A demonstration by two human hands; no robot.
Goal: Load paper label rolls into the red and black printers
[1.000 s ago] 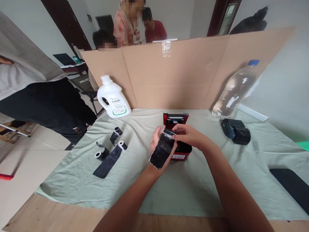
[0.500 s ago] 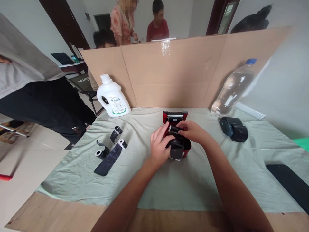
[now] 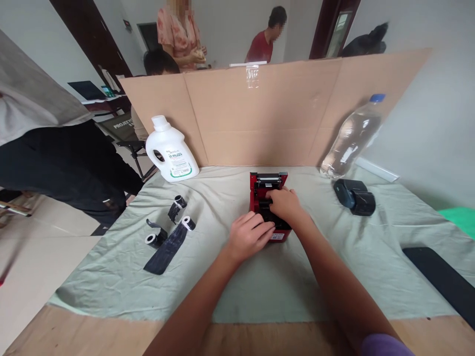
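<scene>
A red and black device (image 3: 278,236) stands on the cloth with its lid raised at the back. My left hand (image 3: 249,234) lies at its front left edge, fingers bent and close together over the opening. My right hand (image 3: 286,203) reaches into the opening from the right, its fingers closed on a black roll (image 3: 264,202) that is mostly hidden. Left of the device lie a small black roll (image 3: 180,201), a roll with a long black strip (image 3: 166,251) unrolled from it, and another black roll (image 3: 156,239).
A white jug (image 3: 173,153) and a clear bottle (image 3: 351,141) stand before a cardboard screen (image 3: 260,118). On the right are a black device (image 3: 354,197) and a dark flat object (image 3: 441,277). A person (image 3: 55,128) stands at left.
The black roll and its strip have gone down into the red device. My left hand has moved down to the front edge; my right hand now reaches inside. The view has shifted slightly.
</scene>
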